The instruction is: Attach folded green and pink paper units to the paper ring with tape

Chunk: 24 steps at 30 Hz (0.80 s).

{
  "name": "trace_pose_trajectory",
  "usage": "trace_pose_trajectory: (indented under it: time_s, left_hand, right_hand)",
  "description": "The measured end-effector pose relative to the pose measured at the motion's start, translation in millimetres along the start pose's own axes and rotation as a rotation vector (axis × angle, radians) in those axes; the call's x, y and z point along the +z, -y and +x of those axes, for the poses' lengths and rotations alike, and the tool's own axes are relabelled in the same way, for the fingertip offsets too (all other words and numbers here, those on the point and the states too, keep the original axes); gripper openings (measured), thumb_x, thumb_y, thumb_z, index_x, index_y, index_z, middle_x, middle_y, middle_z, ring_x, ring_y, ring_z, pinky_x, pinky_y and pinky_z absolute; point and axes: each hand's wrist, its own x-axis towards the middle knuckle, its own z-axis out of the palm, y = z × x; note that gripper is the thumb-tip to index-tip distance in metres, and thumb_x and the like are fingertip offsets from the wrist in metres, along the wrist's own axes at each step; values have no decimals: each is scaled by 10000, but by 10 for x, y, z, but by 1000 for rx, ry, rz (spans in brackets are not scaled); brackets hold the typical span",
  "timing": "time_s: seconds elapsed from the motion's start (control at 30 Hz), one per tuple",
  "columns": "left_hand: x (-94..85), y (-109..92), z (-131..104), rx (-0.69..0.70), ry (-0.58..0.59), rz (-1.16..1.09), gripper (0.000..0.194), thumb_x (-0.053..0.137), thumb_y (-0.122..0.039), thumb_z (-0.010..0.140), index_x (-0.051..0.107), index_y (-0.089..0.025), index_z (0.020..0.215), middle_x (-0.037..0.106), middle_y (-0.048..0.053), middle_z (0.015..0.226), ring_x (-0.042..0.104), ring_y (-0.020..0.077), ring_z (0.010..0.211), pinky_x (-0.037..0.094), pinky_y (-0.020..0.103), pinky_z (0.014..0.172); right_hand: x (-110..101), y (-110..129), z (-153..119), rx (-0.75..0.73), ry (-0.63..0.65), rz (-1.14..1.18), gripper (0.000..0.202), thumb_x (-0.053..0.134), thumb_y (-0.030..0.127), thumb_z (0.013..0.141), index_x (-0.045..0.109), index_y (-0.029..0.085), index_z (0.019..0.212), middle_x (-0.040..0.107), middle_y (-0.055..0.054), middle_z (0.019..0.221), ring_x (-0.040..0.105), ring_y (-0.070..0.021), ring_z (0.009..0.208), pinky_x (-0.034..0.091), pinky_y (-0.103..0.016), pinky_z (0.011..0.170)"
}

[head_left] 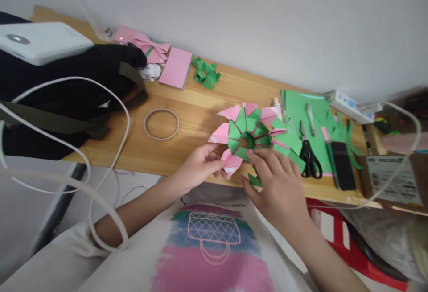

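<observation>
A folded paper flower point(251, 135) of pink petals around a green ring lies on the wooden table point(197, 118) near its front edge. My left hand point(199, 166) pinches a pink petal at the flower's lower left. My right hand point(278, 184) rests on the flower's lower right side, fingers pressing a green folded piece against it. A small green scrap point(254, 179) pokes out under my right hand.
Black scissors point(309, 156), a dark phone point(341, 165) and green paper sheets point(301, 118) lie to the right. A tape ring point(161, 124), a pink paper stack point(175, 67), a green folded piece point(206, 73), a black bag point(67, 91) and white cables point(110, 167) sit left.
</observation>
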Motion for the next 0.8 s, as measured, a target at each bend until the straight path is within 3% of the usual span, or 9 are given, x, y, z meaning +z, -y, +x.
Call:
trace_pose_trajectory:
  time_s: [0.1, 0.2, 0.37, 0.47, 0.53, 0.6, 0.7, 0.8]
  left_hand:
    - [-23, 80, -144, -31, 16, -33, 175, 620, -146, 753, 649, -128, 924, 680, 7, 700, 653, 116, 611, 466, 226, 591]
    - [-24, 141, -222, -40, 7, -158, 201, 653, -145, 741, 637, -142, 941, 689, 13, 744, 668, 125, 662, 460, 229, 611]
    - [71, 122, -84, 36, -8, -291, 332, 755, -227, 732, 626, -167, 1032, 696, 27, 880, 665, 123, 723, 478, 256, 703]
    - [120, 63, 42, 76, 14, -287, 344, 776, -277, 734, 633, -160, 1023, 702, 44, 910, 676, 143, 772, 486, 266, 722]
    - [123, 33, 93, 56, 12, -265, 356, 783, -293, 730, 633, -165, 1027, 712, 43, 902, 687, 144, 761, 478, 249, 683]
    - [109, 14, 114, 35, -3, -229, 352, 783, -294, 727, 637, -167, 1021, 725, 40, 869, 695, 141, 733, 461, 227, 634]
    - [85, 0, 122, 38, -23, -139, 360, 768, -302, 736, 631, -163, 1038, 739, 44, 823, 701, 152, 722, 447, 219, 595]
    - [80, -2, 132, 62, -43, -19, 367, 765, -300, 725, 619, -150, 1026, 732, 30, 765, 688, 151, 703, 439, 216, 572]
  right_hand:
    - [119, 76, -5, -52, -67, -17, 257, 570, 160, 849, 615, 147, 1101, 682, -138, 1100, 574, -311, 1074, 426, -441, 870]
    - [176, -15, 80, -181, -136, -45, 219, 547, 158, 875, 617, 172, 1082, 681, -130, 1102, 571, -288, 1093, 423, -427, 886]
    - [74, -171, 199, -182, -184, -75, 349, 613, 258, 872, 552, 180, 1207, 646, -160, 1172, 568, -317, 1123, 441, -449, 888]
    - [-15, -72, 67, -119, -370, 44, 377, 645, 248, 853, 529, 200, 1209, 654, -154, 1122, 599, -299, 1063, 470, -438, 871]
    - [7, 48, -72, -34, -502, 225, 264, 621, 142, 840, 568, 210, 1090, 682, -99, 940, 634, -234, 883, 497, -369, 775]
    - [117, 169, -174, 151, -463, 456, 143, 570, 94, 856, 602, 217, 922, 647, -19, 713, 587, -148, 626, 471, -278, 601]
    - [383, 308, -183, 522, -336, 916, 89, 572, 236, 894, 657, 213, 882, 627, 14, 623, 529, -115, 494, 432, -242, 467]
    - [601, 388, -80, 747, -404, 1339, 151, 640, 333, 850, 696, 230, 944, 643, 24, 633, 515, -105, 479, 435, -231, 439]
